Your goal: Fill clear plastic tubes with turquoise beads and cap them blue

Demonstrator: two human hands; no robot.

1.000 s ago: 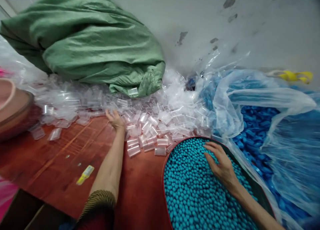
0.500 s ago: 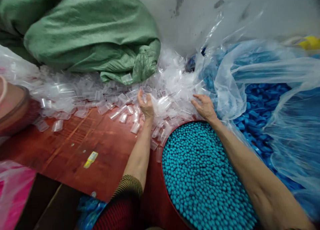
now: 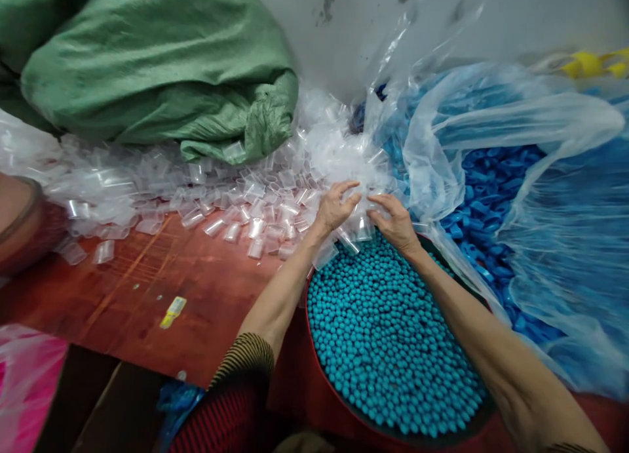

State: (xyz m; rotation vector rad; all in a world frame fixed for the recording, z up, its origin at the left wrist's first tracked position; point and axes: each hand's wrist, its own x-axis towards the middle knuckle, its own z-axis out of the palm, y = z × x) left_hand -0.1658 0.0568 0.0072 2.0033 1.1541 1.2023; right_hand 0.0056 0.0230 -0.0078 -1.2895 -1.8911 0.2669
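Note:
My left hand (image 3: 338, 208) reaches over the far rim of a round red tub (image 3: 311, 338), its fingers spread and curved against small clear plastic sleeves (image 3: 255, 227). Facing it, my right hand (image 3: 396, 225) is also open, with thumb and fingers apart. Between and below the two hands, a few clear sleeves lie at the tub's far edge, some resting on the beads. Small round turquoise beads (image 3: 388, 335) fill the tub. Behind my hands the loose sleeves form a heap along the wall. Neither hand is closed around a piece.
A large green sack (image 3: 162, 66) lies on the heap at the back left. To the right, a translucent plastic bag (image 3: 432, 171) holds blue plastic parts (image 3: 486, 204). A yellow-tipped piece (image 3: 173, 313) lies on the red board (image 3: 128, 315). A reddish container (image 3: 24, 223) stands far left.
My left hand has moved right, toward my right hand, and several clear sleeves have shifted with it onto the tub's far edge. My right hand has moved slightly nearer. The view has shifted slightly.

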